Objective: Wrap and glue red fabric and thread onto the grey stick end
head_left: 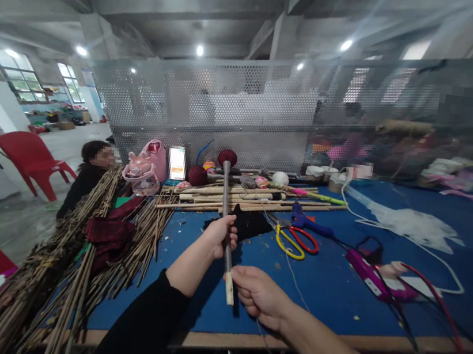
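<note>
A long stick [227, 196] points away from me, wrapped in grey along most of its length, with bare pale wood at the near end. A dark red ball-shaped head [227, 157] tops its far end. My left hand [220, 236] is closed around the stick's middle. Close to the edge where the grey wrap stops, my right hand [262, 296] pinches at the stick with thumb and forefinger; whether a thread is also in the pinch cannot be made out. A thin grey strand runs below the right hand. Scissors [297, 242] with yellow and red handles lie beyond it.
Bundled thin twigs [88, 273] cover the table's left side. Wooden sticks and yarn balls [280, 178] line the back by a perforated metal screen [237, 107]. A blue glue gun [311, 223], purple power strip [380, 280] and cables lie right. A person [93, 167] is beyond the twigs.
</note>
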Demonstrator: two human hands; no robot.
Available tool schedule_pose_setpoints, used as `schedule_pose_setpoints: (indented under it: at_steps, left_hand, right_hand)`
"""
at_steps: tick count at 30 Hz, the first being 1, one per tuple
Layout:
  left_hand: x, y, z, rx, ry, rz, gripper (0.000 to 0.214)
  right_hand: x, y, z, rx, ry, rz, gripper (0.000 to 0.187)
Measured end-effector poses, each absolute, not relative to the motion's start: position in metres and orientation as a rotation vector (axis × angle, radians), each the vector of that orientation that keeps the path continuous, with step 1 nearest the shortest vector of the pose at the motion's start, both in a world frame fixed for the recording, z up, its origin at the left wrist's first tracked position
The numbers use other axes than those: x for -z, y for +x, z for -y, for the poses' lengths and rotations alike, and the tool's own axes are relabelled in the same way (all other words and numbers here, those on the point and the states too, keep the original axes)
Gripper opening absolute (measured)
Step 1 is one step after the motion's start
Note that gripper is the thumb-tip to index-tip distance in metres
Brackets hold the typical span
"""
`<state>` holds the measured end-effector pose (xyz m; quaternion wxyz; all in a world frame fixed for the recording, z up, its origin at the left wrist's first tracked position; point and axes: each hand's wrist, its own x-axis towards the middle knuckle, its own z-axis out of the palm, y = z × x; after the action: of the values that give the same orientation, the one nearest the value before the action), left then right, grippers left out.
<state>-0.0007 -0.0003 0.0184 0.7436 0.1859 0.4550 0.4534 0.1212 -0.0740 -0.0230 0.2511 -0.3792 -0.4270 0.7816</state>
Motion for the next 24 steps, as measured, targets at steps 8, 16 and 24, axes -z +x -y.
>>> schedule_pose_setpoints:
  at_steps: [8,16,24]
  left_hand:
    - [-0.009,-0.010,-0.006,-0.932,0.396,-0.949,0.027]
    - [-0.003,-0.002,-0.007,-0.998,0.442,-1.038,0.024]
    - [-0.012,-0.020,-0.006,-0.964,0.445,-0.964,0.026]
  right_hand:
    - [0.017,0.116,0.063,-2.193,-1.127,1.299,0.026]
    - [0.012,0.105,0.045,-2.020,-1.184,1.565,0.029]
    - [0.014,0.106,0.033,-2.182,-0.823,1.688,0.025]
